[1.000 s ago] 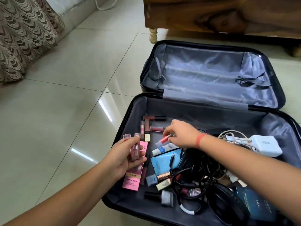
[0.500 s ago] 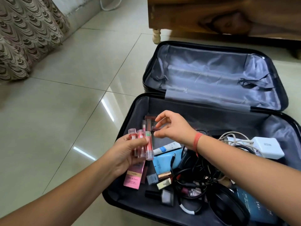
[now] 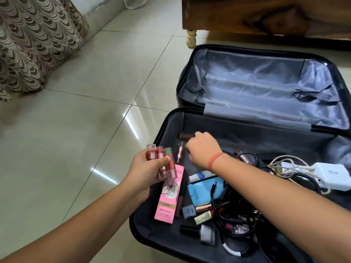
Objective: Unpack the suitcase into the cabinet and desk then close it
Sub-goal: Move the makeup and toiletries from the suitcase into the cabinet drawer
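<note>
A black suitcase (image 3: 162, 141) lies open on the tiled floor, its grey-lined lid (image 3: 266, 88) flat behind it. My left hand (image 3: 146, 175) grips three clear, red-filled lip gloss tubes (image 3: 159, 158) over the near half's left edge. My right hand (image 3: 203, 147) reaches down, knuckles up, into the back left corner. Its fingertips are hidden from me. A dark red tube (image 3: 185, 136) lies at those fingers. Another lip gloss (image 3: 180, 151) lies just left of the hand.
Inside lie a pink BB cream box (image 3: 168, 196), a white tube (image 3: 199, 176), a blue pouch (image 3: 201, 190), nail polish bottles (image 3: 207, 234), tangled black cables (image 3: 237, 211) and a white charger (image 3: 334, 175). Wooden furniture (image 3: 266, 16) stands behind; a patterned curtain (image 3: 34, 44) hangs left.
My right hand picked a tube from the case and passed it to my left hand, which now holds three. The right hand has gone back down to the corner.
</note>
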